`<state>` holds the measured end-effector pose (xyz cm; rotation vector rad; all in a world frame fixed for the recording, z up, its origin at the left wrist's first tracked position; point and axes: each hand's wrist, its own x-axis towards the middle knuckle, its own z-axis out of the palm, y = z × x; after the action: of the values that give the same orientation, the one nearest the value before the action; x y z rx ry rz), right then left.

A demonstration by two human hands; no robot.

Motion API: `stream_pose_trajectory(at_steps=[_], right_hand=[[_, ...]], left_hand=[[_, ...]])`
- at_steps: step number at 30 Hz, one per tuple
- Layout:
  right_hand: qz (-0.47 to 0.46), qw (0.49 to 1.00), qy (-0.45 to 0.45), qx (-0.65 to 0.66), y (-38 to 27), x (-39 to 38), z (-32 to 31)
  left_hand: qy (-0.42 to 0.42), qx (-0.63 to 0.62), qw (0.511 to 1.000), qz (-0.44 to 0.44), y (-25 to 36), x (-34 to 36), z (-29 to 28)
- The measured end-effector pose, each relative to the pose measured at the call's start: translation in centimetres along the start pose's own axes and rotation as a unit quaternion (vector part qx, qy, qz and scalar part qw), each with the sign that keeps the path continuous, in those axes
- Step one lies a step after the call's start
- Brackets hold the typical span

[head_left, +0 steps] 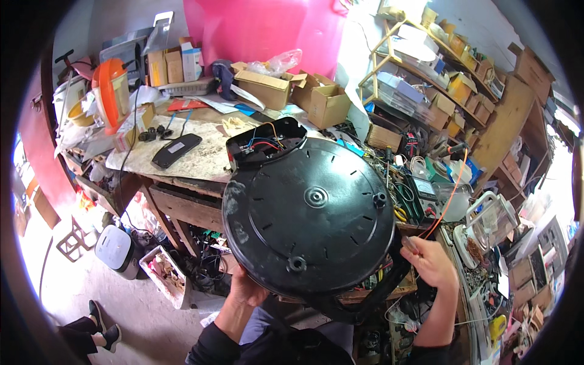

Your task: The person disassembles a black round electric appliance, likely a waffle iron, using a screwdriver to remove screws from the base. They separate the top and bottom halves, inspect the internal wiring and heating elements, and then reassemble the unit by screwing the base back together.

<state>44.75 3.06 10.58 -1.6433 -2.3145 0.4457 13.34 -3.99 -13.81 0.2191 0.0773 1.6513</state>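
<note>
A large round black electric appliance (304,237), looking like an electric pan turned bottom up, leans over the bench edge in front of me. Its small end compartment (266,145) lies uncovered, showing red, blue and orange wires. My left hand (248,289) grips the near left rim from below; most of its fingers are hidden behind the appliance. Beside the right rim, close to the black handle (389,281), my right hand (431,261) is closed. Its fingers pinch something small that I cannot make out. A black oblong cover (176,151) rests on the bench to the left.
Cartons (261,86) and an orange-handled jug (111,91) stand along the back. Hand tools and a meter (423,187) crowd the right, where an orange cord (453,191) hangs. Shelves (444,79) rise beyond. A person's feet (104,328) show at lower left.
</note>
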Motion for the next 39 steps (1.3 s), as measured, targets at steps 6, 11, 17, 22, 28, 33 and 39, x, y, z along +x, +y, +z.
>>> stream_pose_trajectory(at_steps=[6,11,17,22,28,33,39], right_hand=[[-0.012,0.995,0.082,0.058,2.9,1.0,3.2],[0.001,0.999,0.049,-0.014,2.8,3.6,1.2],[-0.092,0.987,0.114,-0.068,4.0,7.5,-1.2],[-0.142,0.978,0.091,-0.123,3.5,12.3,-1.0],[-0.186,0.969,0.102,-0.125,5.0,17.2,-1.2],[-0.175,0.977,0.095,-0.073,3.4,17.8,-1.2],[-0.200,0.962,0.128,-0.137,-2.2,13.3,-0.9]], left_hand=[[0.032,0.122,0.991,-0.041,-1.6,-2.8,-1.9],[-0.092,0.031,0.995,-0.025,-3.2,-1.9,-0.6],[-0.074,0.146,0.985,-0.051,-3.9,-1.1,1.3],[-0.036,0.194,0.980,0.003,-4.9,-0.9,3.8],[-0.022,0.238,0.970,0.049,-7.1,0.0,6.2],[-0.032,0.223,0.965,0.136,-7.4,1.1,10.2],[0.012,0.224,0.958,0.180,-7.7,1.8,11.7]])
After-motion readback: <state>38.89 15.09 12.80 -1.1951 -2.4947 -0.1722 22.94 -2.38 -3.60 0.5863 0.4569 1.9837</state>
